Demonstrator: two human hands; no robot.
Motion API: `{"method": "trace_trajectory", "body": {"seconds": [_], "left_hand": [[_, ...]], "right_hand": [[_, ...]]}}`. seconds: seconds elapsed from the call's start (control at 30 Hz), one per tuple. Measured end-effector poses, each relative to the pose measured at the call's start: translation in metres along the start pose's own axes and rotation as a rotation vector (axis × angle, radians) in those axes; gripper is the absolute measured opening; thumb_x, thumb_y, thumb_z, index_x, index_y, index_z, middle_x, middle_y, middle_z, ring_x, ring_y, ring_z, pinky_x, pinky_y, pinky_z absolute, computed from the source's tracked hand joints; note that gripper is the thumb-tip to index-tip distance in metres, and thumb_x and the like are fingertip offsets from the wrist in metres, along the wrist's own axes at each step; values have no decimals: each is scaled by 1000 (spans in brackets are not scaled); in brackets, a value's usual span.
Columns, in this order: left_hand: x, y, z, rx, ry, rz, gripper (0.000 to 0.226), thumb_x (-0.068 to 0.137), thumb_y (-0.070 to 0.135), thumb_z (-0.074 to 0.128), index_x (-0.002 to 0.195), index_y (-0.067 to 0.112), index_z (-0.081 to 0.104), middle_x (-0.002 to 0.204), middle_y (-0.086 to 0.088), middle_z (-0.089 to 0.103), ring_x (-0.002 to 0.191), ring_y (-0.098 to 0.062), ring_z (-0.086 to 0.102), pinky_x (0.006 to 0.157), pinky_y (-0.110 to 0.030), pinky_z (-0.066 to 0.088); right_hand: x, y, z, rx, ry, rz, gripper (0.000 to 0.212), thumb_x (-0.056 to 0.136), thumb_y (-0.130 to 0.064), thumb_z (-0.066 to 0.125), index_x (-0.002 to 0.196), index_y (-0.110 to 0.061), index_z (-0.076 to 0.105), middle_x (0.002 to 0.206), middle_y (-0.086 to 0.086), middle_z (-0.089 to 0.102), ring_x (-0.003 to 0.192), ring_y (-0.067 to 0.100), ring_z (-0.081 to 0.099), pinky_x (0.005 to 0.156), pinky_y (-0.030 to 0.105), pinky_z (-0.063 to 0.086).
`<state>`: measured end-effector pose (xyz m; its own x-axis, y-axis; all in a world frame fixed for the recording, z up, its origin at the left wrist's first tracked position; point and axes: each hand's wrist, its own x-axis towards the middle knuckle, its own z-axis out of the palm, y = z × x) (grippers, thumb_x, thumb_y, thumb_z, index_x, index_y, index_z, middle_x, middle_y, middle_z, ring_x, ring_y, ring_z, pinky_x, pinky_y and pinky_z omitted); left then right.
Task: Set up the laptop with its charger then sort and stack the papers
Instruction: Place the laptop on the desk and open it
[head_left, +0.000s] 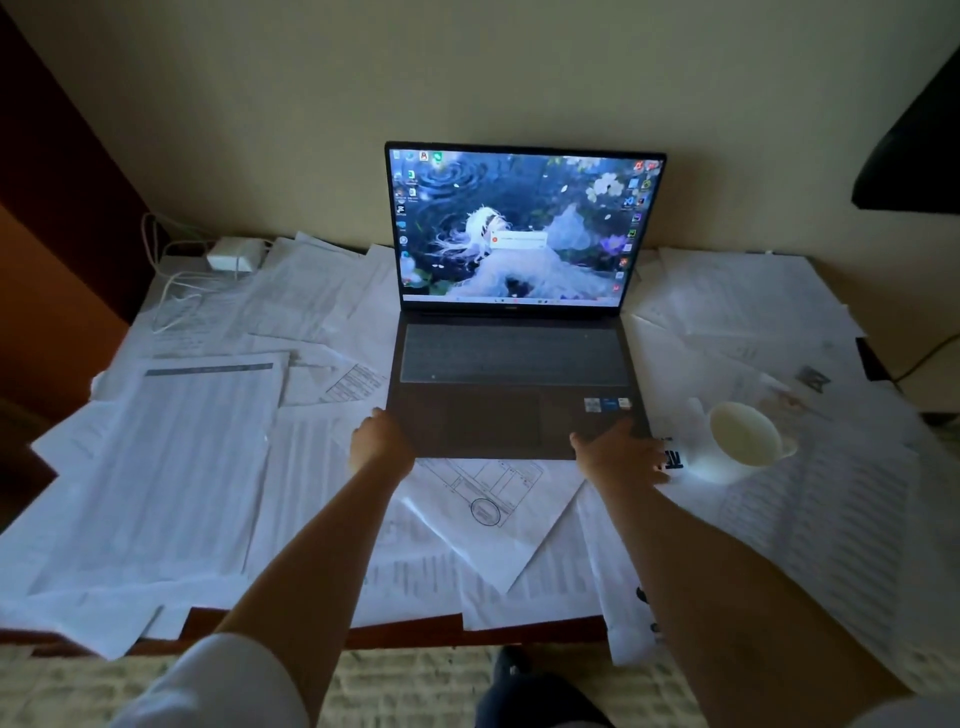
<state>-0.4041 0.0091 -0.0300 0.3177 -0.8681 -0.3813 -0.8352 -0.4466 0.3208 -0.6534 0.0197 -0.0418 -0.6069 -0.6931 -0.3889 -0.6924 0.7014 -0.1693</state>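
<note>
An open dark laptop (514, 364) with its screen lit stands mid-desk on scattered white papers (192, 457). My left hand (382, 441) grips the laptop's front left corner, fingers curled at the edge. At the front right corner my right hand (618, 454) holds the base, thumb on the palm rest. A white charger brick (234, 253) lies at the back left, apart from the laptop. Its white cable (176, 296) loops over the papers and runs up toward the wall. I cannot see a plug in the laptop.
A white mug (743, 441) stands on the papers just right of my right hand. Sheets overhang the wooden desk's front edge (405, 631) and cover both sides. A small dark object (813, 376) lies at the right. The wall is close behind the laptop.
</note>
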Motion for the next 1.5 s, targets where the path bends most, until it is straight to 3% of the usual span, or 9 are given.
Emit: {"method": "trace_trajectory", "body": {"seconds": [0.17,0.47,0.67,0.9,1.0,1.17,1.33,1.5], "left_hand": [[3,2,8,37,28,-60,36,86,11,57,121,3,56,120,-18,58,111,-34,57,96,-39,48],[2,5,16,76,62,-47,31,86,5,60,117,1,60,117,-19,60,109,-31,57,95,-36,47],[1,6,20,55,95,-46,30,88,3,59,118,0,59,119,-20,56,107,-32,56,95,-38,48],[-4,8,18,58,71,-52,38,89,3,57,126,-1,51,126,-20,49,115,-34,52,99,-39,45],[-10,8,8,78,34,2,42,88,5,55,128,1,46,126,-20,52,115,-34,53,100,-40,46],[-30,7,-24,96,60,155,40,88,10,58,127,11,51,118,-12,58,108,-29,56,91,-38,52],[-56,-11,-68,153,67,271,54,89,7,54,141,13,41,142,-11,45,130,-28,42,103,-38,43],[-61,-41,-113,179,135,337,51,88,7,46,139,14,43,140,-9,45,130,-26,41,101,-39,43]], "right_hand": [[13,4,3,6,18,-46,101,76,-68,60,149,-13,15,145,35,21,132,50,29,105,53,38],[18,15,-5,27,55,-180,94,77,-66,60,146,-12,25,145,33,26,135,51,25,105,54,35],[20,14,-5,28,28,-178,96,77,-65,61,148,-17,20,149,31,17,137,51,18,103,53,38],[20,12,-5,-61,38,-196,99,77,-69,58,148,-13,19,149,30,19,137,49,22,109,54,29],[9,6,-11,-131,110,-313,91,79,-63,60,144,-8,29,148,23,27,137,42,26,111,49,28],[-30,-20,-27,-88,60,-522,68,87,-50,59,139,-11,39,144,16,39,136,33,33,109,43,34],[-87,-51,-44,13,-13,-680,68,90,-38,61,146,-14,31,148,10,38,137,30,34,110,41,33],[-136,-84,-53,41,-22,-785,67,93,-34,54,149,-12,24,151,12,34,138,30,33,112,40,31]]}}
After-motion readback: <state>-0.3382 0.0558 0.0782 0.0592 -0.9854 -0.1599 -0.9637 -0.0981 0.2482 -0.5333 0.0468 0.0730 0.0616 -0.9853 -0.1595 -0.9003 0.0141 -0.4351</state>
